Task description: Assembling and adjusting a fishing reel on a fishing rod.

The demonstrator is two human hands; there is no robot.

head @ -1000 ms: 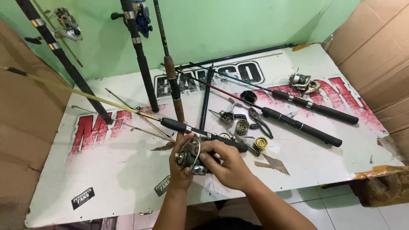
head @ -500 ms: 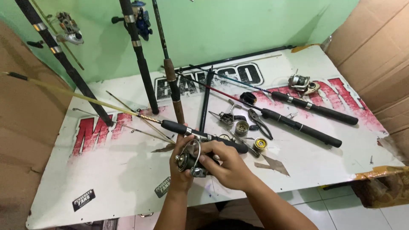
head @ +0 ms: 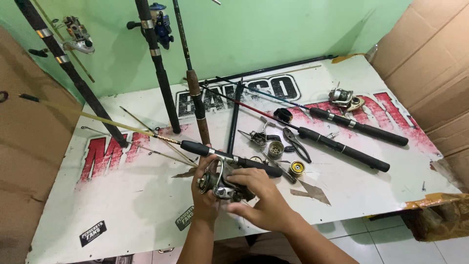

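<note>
Two hands meet over the near edge of the white worktop (head: 122, 205) — the left hand (head: 205, 195) cups a silver spinning reel (head: 215, 181) from below, and the right hand (head: 259, 198) closes its fingers over the reel's side. That reel sits on a rod with a black grip (head: 254, 165), lying across the worktop just beyond the knuckles. Near it lie a gold spool (head: 296, 168), a grey spool (head: 276, 149) and pliers (head: 295, 142). Farther back — two dark rod handles (head: 347, 149) and another reel (head: 344, 98). More rods (head: 159, 68) lean on the green wall (head: 273, 34).
</note>
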